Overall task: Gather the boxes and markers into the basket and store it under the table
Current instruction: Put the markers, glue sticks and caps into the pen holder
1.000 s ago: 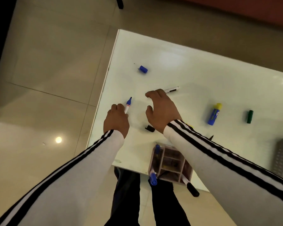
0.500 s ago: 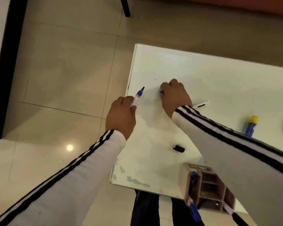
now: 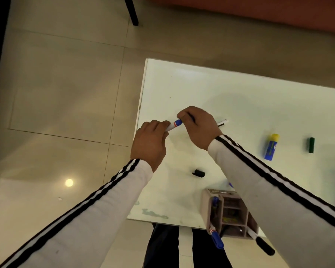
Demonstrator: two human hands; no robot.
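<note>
On the table (image 3: 240,89), a cap (image 3: 198,173) lies behind the basket (image 3: 206,209), a glue stick (image 3: 271,147) farther right.

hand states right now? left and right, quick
Left hand: grips the blue marker by its barrel.
Right hand: pinches the same marker's capped blue end.

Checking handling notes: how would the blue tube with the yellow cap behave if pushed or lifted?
The blue tube lies on its side on the glossy table and looks round, so a push would probably roll it. It looks rigid and small, likely light and easy to pinch.
</note>
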